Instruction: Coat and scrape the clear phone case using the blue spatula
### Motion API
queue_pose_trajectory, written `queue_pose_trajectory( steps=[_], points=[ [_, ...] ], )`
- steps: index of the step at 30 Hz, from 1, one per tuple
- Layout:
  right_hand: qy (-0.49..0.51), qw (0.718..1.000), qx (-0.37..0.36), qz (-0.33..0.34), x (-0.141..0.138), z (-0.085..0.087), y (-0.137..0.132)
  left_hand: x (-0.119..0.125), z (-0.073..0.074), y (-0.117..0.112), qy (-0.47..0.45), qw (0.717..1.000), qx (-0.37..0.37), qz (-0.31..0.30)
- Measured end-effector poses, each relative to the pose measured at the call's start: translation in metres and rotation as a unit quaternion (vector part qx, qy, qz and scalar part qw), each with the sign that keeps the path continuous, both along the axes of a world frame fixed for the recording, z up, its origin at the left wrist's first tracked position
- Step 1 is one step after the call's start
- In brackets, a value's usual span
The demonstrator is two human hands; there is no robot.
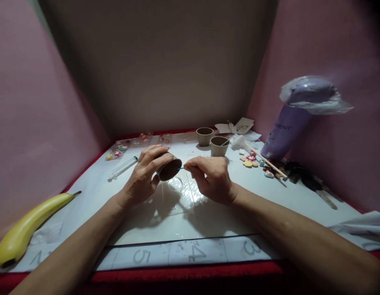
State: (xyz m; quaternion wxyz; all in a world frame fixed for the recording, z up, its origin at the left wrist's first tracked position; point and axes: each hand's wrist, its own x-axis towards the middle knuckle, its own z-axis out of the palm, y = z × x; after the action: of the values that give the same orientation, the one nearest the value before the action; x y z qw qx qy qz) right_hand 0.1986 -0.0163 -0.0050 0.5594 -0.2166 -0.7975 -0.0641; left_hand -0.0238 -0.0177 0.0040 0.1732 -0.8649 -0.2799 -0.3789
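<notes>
My left hand [145, 174] is wrapped round a small brown paper cup [169, 169], held tipped on its side above a clear plastic sheet [177, 192]. My right hand [210, 176] is pinched on a thin blue stick [180, 168] whose tip reaches the cup's rim. Both hands hover near the middle of the white table cover [269, 200].
Two more brown cups [204, 136] [219, 146] stand behind the hands. A syringe [124, 167] and packets of coloured charms [117, 152] lie at the left, a banana [26, 227] at the near left. A purple bottle [288, 129], wooden stick [265, 160], loose charms and dark tools lie right.
</notes>
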Motion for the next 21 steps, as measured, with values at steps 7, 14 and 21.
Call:
queue_pose_trajectory(
  steps=[7,14,21],
  points=[
    [0.004,0.997,0.067,-0.028,-0.0017,-0.0008,0.0004,0.0031,0.0025,-0.0033,0.012,1.0,0.018,-0.011],
    [-0.023,0.997,0.063,-0.035,0.0005,-0.0007,0.0009,-0.001,0.0025,-0.0013,0.014,0.999,0.038,-0.005],
    [0.014,0.997,0.081,-0.001,-0.0012,-0.0011,-0.001,0.0052,0.0017,-0.0032,0.014,0.999,0.031,-0.015]
  ],
)
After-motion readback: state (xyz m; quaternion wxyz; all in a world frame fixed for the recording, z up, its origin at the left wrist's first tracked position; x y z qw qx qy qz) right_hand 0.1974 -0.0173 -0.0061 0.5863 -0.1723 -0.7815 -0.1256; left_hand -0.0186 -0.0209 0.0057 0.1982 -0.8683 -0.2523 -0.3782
